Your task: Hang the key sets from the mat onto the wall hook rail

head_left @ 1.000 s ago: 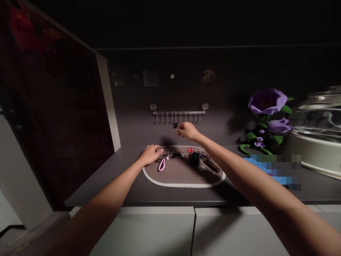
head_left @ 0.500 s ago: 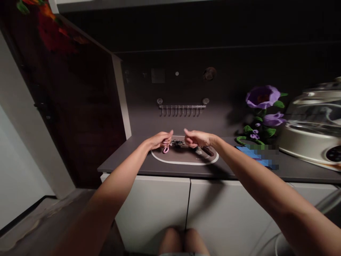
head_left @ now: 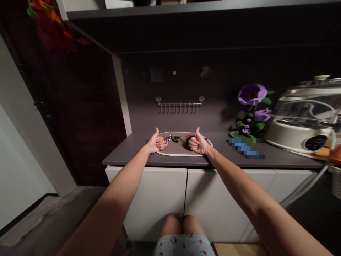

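My left hand (head_left: 156,143) is closed in a fist with its thumb pointing up, over the left end of a brown oval mat (head_left: 176,151) with a pale rim. At the right end, my right hand (head_left: 197,143) makes the same thumb-up fist. No object shows in either one. Between them lies a bunch of small dark and metallic pieces that look like keys (head_left: 174,138). A pink loop (head_left: 166,142) rests just beside the left fingers. Behind my right fist, a small red item (head_left: 188,135) and something dark are partly hidden.
A hook rail (head_left: 180,104) hangs on the dark back wall. Purple artificial flowers (head_left: 252,95) and a white appliance with a clear cover (head_left: 293,129) stand to the right on the grey counter (head_left: 128,151). White cabinet doors (head_left: 157,199) are below, an overhead shelf (head_left: 170,10) above.
My fists have moved farther apart toward the mat's two ends, and the thumbs now stand more upright. The view has shifted slightly, showing more of the shelf above.
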A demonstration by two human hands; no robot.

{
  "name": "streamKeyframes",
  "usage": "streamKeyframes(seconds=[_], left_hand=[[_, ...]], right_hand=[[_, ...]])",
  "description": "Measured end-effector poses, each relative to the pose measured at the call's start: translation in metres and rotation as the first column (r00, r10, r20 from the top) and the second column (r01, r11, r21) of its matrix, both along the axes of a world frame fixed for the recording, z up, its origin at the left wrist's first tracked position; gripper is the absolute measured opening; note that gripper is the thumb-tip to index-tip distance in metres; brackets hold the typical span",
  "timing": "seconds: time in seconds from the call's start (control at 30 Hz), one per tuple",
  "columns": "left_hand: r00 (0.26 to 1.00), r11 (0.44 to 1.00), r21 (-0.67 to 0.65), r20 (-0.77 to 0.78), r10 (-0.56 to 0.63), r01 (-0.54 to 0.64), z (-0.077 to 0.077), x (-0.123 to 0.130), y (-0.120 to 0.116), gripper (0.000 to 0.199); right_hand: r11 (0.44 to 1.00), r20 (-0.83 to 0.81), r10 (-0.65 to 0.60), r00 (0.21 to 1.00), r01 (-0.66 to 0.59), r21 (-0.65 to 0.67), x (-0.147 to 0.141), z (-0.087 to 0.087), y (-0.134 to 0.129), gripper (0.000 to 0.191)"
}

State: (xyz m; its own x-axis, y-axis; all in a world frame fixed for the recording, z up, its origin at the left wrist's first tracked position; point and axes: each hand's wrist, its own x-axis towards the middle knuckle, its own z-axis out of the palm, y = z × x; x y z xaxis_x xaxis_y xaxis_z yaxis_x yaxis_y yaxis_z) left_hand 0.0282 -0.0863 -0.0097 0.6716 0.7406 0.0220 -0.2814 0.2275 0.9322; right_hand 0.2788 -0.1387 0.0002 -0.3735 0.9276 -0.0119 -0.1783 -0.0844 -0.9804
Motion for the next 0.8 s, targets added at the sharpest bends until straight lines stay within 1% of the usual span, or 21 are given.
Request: streamKeyframes(seconds=[0.1, 0.2, 0.33, 0.4, 0.47, 0.53, 0.6, 0.63, 0.7, 0.8], left_hand=[[1.000, 1.000, -0.002, 0.011, -0.024, 0.024, 0.001, 0.001, 0.000, 0.063], [0.999, 0.999, 0.018, -0.013, -0.030, 0.031, 0.004, 0.001, 0.000, 0.062], [0.997, 0.992, 0.116, -0.061, -0.051, 0.058, 0.017, -0.001, 0.008, 0.057], [0.997, 0.982, 0.187, -0.077, -0.013, 0.027, 0.026, -0.002, 0.016, 0.049], [0.993, 0.955, 0.290, -0.077, 0.092, -0.066, 0.035, -0.001, 0.028, 0.040], [0.965, 0.885, 0.430, -0.094, 0.243, -0.181, 0.041, 0.001, 0.040, 0.035], [0.907, 0.786, 0.566, -0.147, 0.394, -0.249, 0.045, 0.003, 0.052, 0.032], [0.874, 0.730, 0.632, -0.167, 0.456, -0.260, 0.045, 0.004, 0.057, 0.029], [0.813, 0.614, 0.752, -0.191, 0.550, -0.239, 0.045, 0.005, 0.067, 0.023], [0.737, 0.444, 0.886, -0.212, 0.642, -0.132, 0.039, 0.004, 0.078, 0.016]], right_hand=[[1.000, -0.020, 0.015, 1.000, -0.015, -0.013, -0.001, 0.001, 0.001, 0.066], [0.999, -0.044, 0.044, 0.998, -0.044, -0.011, -0.005, 0.005, 0.003, 0.064], [0.998, -0.045, 0.042, 0.998, -0.040, 0.050, -0.019, 0.020, 0.016, 0.062], [0.995, -0.021, 0.009, 1.000, -0.007, 0.099, -0.030, 0.030, 0.027, 0.056], [0.985, 0.011, -0.069, 0.998, 0.066, 0.161, -0.042, 0.039, 0.038, 0.046], [0.962, 0.037, -0.173, 0.984, 0.161, 0.221, -0.053, 0.044, 0.051, 0.034], [0.930, 0.063, -0.283, 0.957, 0.258, 0.260, -0.064, 0.047, 0.063, 0.024], [0.912, 0.079, -0.338, 0.938, 0.305, 0.274, -0.069, 0.047, 0.069, 0.021], [0.869, 0.117, -0.439, 0.891, 0.389, 0.305, -0.079, 0.045, 0.081, 0.014], [0.802, 0.197, -0.553, 0.809, 0.453, 0.389, -0.090, 0.035, 0.099, 0.008]])
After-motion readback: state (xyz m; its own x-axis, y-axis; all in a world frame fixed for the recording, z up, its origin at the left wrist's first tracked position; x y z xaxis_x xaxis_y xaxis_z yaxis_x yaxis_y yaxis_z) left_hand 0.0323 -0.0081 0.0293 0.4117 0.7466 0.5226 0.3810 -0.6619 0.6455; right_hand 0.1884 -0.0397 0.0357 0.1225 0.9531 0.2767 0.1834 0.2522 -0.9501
